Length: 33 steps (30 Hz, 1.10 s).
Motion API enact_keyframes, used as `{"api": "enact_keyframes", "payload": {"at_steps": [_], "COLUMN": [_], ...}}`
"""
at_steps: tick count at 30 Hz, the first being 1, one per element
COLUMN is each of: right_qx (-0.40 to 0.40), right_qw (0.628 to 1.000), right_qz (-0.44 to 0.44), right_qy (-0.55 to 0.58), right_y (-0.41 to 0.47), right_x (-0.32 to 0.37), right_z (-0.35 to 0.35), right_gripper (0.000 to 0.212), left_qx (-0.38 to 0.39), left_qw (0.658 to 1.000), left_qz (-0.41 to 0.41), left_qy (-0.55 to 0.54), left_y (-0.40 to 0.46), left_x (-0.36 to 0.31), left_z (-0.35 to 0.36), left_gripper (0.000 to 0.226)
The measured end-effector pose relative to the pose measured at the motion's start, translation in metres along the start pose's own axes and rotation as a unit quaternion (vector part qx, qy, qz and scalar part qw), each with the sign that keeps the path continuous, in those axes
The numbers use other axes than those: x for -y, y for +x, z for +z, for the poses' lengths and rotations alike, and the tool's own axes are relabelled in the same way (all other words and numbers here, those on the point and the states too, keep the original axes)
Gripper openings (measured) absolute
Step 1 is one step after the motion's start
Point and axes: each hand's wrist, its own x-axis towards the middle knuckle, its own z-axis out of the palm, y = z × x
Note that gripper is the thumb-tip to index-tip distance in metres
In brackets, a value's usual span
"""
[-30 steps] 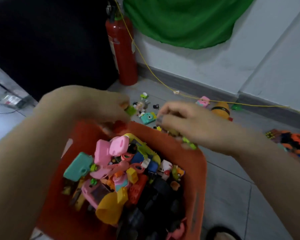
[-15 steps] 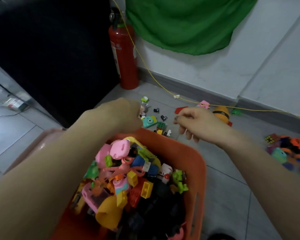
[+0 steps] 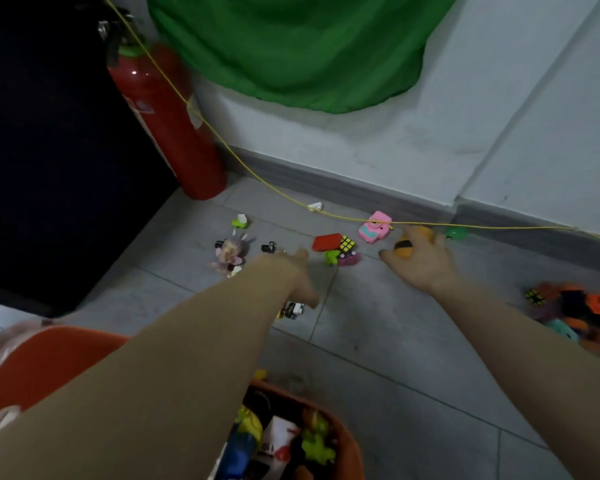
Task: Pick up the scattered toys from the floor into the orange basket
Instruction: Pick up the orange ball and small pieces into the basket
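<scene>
A: Step in hand, as I judge it: both arms reach out over the grey tiled floor (image 3: pixel 378 327) to gather more toys. The right hand (image 3: pixel 421 261) lies over a round yellow-orange plastic toy with a black band (image 3: pixel 406 249), fingers (image 3: pixel 388 254) curled onto it; whether the hold is closed yet, I cannot tell.

B: And the left hand (image 3: pixel 291 275)?

A: Low above the floor, fingers pointing down toward a small black, white and yellow toy car (image 3: pixel 292 310). They hide the contact, so grasp or not: cannot tell.

B: Where does the load go?

A: The orange plastic basket (image 3: pixel 347 441), at the bottom edge just under the left forearm, already heaped with toys.

B: Advice for the step?

A: Close fully on the round toy before lifting; a smooth ball shape will likely slip from a loose hold. Keep the wrist under the thin yellow cord (image 3: pixel 257 174), which runs just beyond it.

B: Count of loose pieces in the near cluster?

A: One pink toy car (image 3: pixel 373 228), one red flat block (image 3: pixel 326 242), one small puzzle cube (image 3: pixel 347 243), one green figure (image 3: pixel 331 255), one pink blob-shaped piece (image 3: pixel 350 259), one blurred pink doll-like toy (image 3: pixel 229 254), one green-and-white piece (image 3: pixel 239 221), two small black bits. A second cube (image 3: pixel 535 296) lies in the heap at right, too blurred to count.
</scene>
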Motion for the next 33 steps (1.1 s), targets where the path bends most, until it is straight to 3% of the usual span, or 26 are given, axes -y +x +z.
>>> {"api": "enact_keyframes", "payload": {"at_steps": [4,7,10,14,17,20,24,28,33], "right_qx": [0.0,-0.05,-0.068,-0.03,-0.003,0.061,0.165,0.249,0.243], "right_qw": [0.998,0.989,0.987,0.984,0.974,0.965,0.942,0.923,0.885], "right_qz": [-0.062,-0.132,-0.143,-0.131,-0.187,-0.253,-0.211,-0.181,-0.193], "right_qy": [-0.03,-0.033,-0.011,0.12,0.126,0.018,-0.204,-0.23,-0.347], "right_y": [0.017,0.008,0.006,0.005,0.007,0.013,0.021,0.024,0.006], "right_x": [0.005,0.021,0.031,0.042,0.064,0.09,0.112,0.124,0.118], "right_z": [0.017,0.02,0.02,0.006,0.001,0.018,0.031,0.028,0.043], "right_gripper": [0.054,0.039,0.045,0.071,0.074,0.083,0.095,0.1,0.095], "left_qx": [0.021,0.016,0.013,-0.027,-0.049,-0.054,-0.063,-0.057,-0.067], "left_qw": [0.997,0.993,0.99,0.98,0.975,0.974,0.977,0.985,0.993], "left_qz": [-0.067,-0.073,-0.07,-0.041,-0.029,-0.026,-0.02,-0.027,-0.038], "left_qy": [0.034,0.086,0.119,0.192,0.214,0.216,0.202,0.162,0.092], "left_y": [0.026,0.039,0.053,0.057,0.057,0.057,0.058,0.057,0.059], "left_x": [0.018,0.025,0.026,0.023,0.022,0.021,0.023,0.028,0.035], "left_z": [0.018,0.031,0.042,0.05,0.051,0.051,0.054,0.059,0.06], "left_gripper": [0.099,0.111,0.114,0.105,0.1,0.088,0.068,0.077,0.076]}}
